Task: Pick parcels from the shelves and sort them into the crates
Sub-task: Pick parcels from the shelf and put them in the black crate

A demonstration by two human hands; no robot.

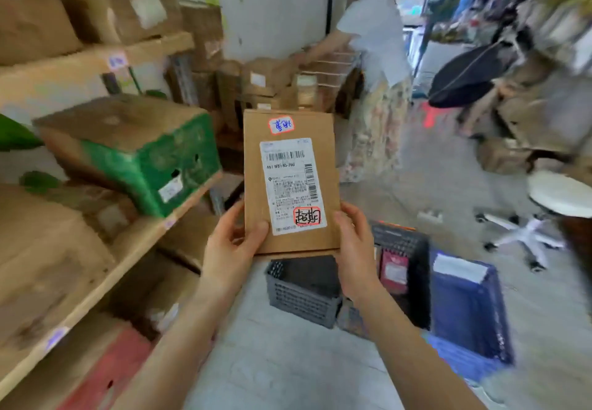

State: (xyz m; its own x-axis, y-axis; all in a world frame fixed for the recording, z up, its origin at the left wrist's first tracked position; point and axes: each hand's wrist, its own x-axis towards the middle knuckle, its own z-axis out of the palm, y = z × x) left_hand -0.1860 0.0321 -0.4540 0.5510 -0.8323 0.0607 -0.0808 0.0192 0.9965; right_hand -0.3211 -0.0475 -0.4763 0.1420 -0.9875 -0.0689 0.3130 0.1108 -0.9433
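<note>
Wooden shelves (64,73) packed with brown cartons (35,25) run down the left of a cluttered storeroom, much of it smeared by motion blur. On the middle board sits a tilted cardboard box with green printed sides (144,159). A flat brown cardboard parcel (256,169) is held upright before the camera, above the floor crates. The barcode on its white shipping label (291,185) shows, but the small print is unreadable. The left hand (230,249) pinches the parcel's lower left corner, thumb on the front. The right hand (355,249) clasps the lower right edge, and the fingers behind are hidden. Below, a grey slatted plastic crate (298,300) is partly covered by parcel and wrist. Beside it are a black mesh crate (403,243), holding what may be a dark red packet (394,268), and a blue crate (464,307). A person in a white top (374,34) bends over cartons at the back.
</note>
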